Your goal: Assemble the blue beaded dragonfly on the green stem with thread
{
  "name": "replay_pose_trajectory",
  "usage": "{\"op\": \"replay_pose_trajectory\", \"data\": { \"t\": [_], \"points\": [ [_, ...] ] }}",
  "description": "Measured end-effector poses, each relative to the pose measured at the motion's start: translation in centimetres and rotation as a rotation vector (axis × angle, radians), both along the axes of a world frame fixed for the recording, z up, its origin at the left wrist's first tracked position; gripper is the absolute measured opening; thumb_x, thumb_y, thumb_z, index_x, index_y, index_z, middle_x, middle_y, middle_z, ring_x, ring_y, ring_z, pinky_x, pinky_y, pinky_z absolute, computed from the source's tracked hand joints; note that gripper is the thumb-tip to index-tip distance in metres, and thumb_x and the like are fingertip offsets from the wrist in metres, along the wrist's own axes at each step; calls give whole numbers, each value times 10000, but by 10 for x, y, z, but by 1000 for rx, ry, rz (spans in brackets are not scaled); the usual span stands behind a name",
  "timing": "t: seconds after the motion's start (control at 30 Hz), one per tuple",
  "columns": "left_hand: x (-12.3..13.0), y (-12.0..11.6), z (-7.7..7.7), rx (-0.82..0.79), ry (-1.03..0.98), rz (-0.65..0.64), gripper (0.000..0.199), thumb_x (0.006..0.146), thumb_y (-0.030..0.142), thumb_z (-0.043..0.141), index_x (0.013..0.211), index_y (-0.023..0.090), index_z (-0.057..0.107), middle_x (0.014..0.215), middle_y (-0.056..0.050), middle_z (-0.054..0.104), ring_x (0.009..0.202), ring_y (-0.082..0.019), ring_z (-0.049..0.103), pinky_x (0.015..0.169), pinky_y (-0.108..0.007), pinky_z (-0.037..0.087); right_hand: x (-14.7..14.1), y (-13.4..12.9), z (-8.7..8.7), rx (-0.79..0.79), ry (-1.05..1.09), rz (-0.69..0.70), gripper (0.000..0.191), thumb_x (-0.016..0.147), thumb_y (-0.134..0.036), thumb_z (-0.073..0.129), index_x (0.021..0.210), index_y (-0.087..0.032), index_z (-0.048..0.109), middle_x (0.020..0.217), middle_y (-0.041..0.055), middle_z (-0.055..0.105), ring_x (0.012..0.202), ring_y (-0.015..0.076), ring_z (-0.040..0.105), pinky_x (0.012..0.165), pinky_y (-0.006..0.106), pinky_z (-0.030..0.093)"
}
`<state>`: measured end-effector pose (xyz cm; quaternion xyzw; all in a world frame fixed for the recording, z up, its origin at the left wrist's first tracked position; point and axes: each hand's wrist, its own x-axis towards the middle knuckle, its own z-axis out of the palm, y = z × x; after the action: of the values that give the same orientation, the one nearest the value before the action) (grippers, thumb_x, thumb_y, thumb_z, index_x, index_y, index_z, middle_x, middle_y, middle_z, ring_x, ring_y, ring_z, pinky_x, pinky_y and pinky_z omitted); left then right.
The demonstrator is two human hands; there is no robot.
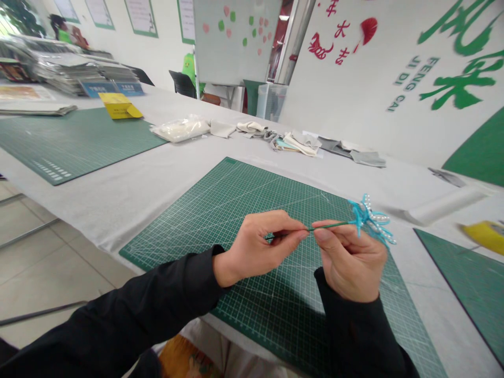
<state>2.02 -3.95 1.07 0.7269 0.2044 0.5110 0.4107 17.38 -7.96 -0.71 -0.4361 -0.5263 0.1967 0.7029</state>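
Note:
A handmade flower (pixel 370 218) with blue petals and rows of white pearl beads is held over the green cutting mat (pixel 220 205). Its thin green stem (pixel 333 225) lies almost level, with the bloom pointing right. My left hand (pixel 265 244) pinches the stem's left part between thumb and fingertips. Close beside it, my right hand (pixel 350 257) grips the stem nearer the bloom, thumb against the fingers. The two sets of fingertips nearly meet. Part of the stem is hidden inside the left hand.
More cutting mats lie left (pixel 98 139) and right (pixel 468 283). Along the far edge are a plastic-wrapped packet (pixel 181 128) and fabric scraps (pixel 301 143). A yellow folded card (pixel 120 106) stands near stacked papers (pixel 66 68). A yellow object (pixel 486 235) sits far right. One person (pixel 65 34) is in the background.

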Motion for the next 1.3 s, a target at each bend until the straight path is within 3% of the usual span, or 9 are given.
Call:
{"op": "replay_pose_trajectory", "data": {
  "t": [0.07,0.23,0.37,0.43,0.63,0.83,1.0,1.13,1.3],
  "points": [
    [0,2,0,-142,-53,-101,176,799,295,621,757,138,689,634,-27,589,561,-90,497,534,-227,408,1,-1,1,-5,-3,16,157,697,-132,731,777,-267,739,683,-23,719,517,111,601,506,259,494],
    [-2,14,-2,-691,-124,-587,259,787,357,638,728,106,660,568,-14,577,457,-72,514,390,-182,320,-1,-3,4,-84,22,89,130,708,-161,727,807,-244,742,640,-4,701,531,142,631,530,290,533],
    [-5,20,-7,-889,-130,-749,217,784,315,649,788,101,681,547,5,564,407,-40,469,357,-159,286,-3,-4,5,-98,62,140,91,712,-159,727,762,-234,729,697,2,720,507,111,620,530,258,545],
    [-5,20,-8,-910,-152,-755,191,779,294,658,780,105,686,542,15,555,399,-28,446,356,-151,281,-3,-3,3,-109,65,148,75,719,-154,720,736,-227,714,746,5,730,506,99,618,540,252,547],
    [-1,17,-9,-916,-180,-643,234,708,334,724,738,106,679,525,16,553,419,-32,441,354,-146,270,0,-1,1,-99,15,85,52,713,-189,729,702,-227,694,644,-5,701,671,154,674,610,273,554],
    [0,16,-9,-870,-209,-624,210,718,313,718,746,110,672,546,13,569,443,-41,476,361,-148,285,-5,-4,6,-155,106,139,49,721,-195,725,730,-233,696,807,0,735,553,100,641,604,260,555],
    [-2,15,-8,-842,-179,-575,241,703,340,729,739,108,671,538,11,569,438,-45,476,366,-155,288,-10,-2,10,-116,184,193,65,679,-265,755,687,-226,704,738,15,722,494,108,613,512,260,536],
    [-2,14,-7,-802,-166,-564,247,702,350,729,731,111,676,557,4,581,446,-49,488,375,-164,303,-12,-1,13,-137,179,225,117,695,-332,736,746,-227,725,566,0,648,434,98,547,410,225,451],
    [-3,14,-5,-733,-144,-550,220,724,336,710,742,118,689,567,6,592,443,-46,496,397,-167,350,-12,0,13,-130,197,203,118,696,-331,737,718,-218,713,479,-39,520,420,82,482,417,220,434]
  ]
}}
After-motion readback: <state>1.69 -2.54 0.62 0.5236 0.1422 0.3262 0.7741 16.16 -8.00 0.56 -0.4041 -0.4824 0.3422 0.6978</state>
